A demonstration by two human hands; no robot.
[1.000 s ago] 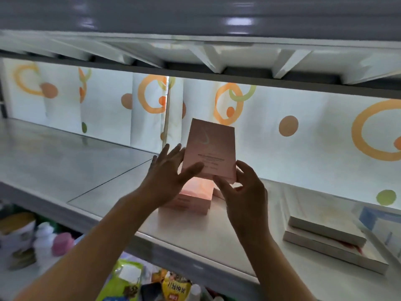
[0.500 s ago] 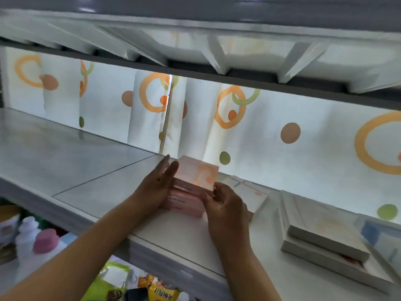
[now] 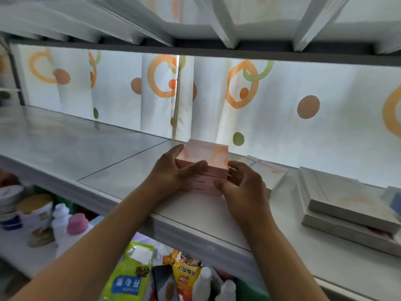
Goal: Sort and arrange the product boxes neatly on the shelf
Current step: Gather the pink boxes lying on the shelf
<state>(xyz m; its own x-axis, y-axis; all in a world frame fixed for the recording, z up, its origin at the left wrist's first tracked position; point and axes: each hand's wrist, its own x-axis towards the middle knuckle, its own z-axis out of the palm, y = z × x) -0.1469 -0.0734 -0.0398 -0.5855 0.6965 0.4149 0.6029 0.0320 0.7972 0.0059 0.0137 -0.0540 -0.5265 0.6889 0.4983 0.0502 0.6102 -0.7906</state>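
The step in hand looks like squaring a pink stack (image 3: 205, 168) on the shelf (image 3: 121, 177). The stack is sitting mid-depth on the shelf, just right of a seam in the surface, nearer the front edge than the curtain (image 3: 282, 109) behind. The left hand (image 3: 173, 172) is gripping the stack's left side, thumb lying across the front face of the upper box. The right hand (image 3: 243, 187) is cupping the right front corner, fingers curled against the side. The top box appears to be lying flush, or nearly so, on those beneath.

Just right of the stack a flat white box (image 3: 267, 172) is lying, and further toward the right end two grey boxes (image 3: 347, 203) are resting one on another.

The next move probably calls for nudging the edges true, letting go, then reaching for the white box.
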